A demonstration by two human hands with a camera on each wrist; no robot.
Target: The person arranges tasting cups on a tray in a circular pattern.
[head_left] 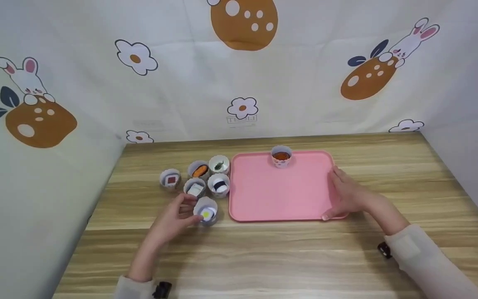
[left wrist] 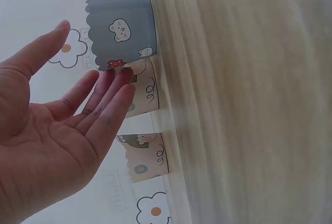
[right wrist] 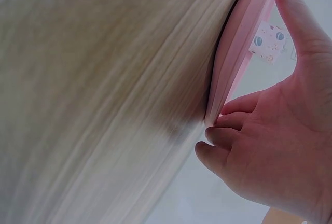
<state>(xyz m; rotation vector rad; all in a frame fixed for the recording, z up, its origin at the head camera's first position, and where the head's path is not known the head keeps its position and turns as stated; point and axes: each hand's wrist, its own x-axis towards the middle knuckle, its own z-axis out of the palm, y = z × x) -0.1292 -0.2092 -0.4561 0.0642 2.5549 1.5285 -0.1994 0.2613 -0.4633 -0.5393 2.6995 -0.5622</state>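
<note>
My left hand (head_left: 174,219) is at a scalloped paper cup (head_left: 206,221) holding a white-and-yellow piece like an egg. In the left wrist view its fingertips are right at the rim of the grey-blue cup (left wrist: 122,29), while the thumb stands apart from it. On the other side, my right hand (head_left: 350,194) rests along the right edge of a pink tray (head_left: 280,191), thumb by the near corner and fingers farther up the side. Another paper cup (head_left: 281,162) with reddish-orange contents sits on the tray's far edge.
Several more paper cups stand left of the tray, holding a red-centred piece (head_left: 171,180), an orange piece (head_left: 200,170), a green-topped piece (head_left: 219,165), a black-banded white piece (head_left: 220,185) and a white piece (head_left: 195,189). A patterned sheet (head_left: 189,91) hangs behind the wooden table (head_left: 272,257).
</note>
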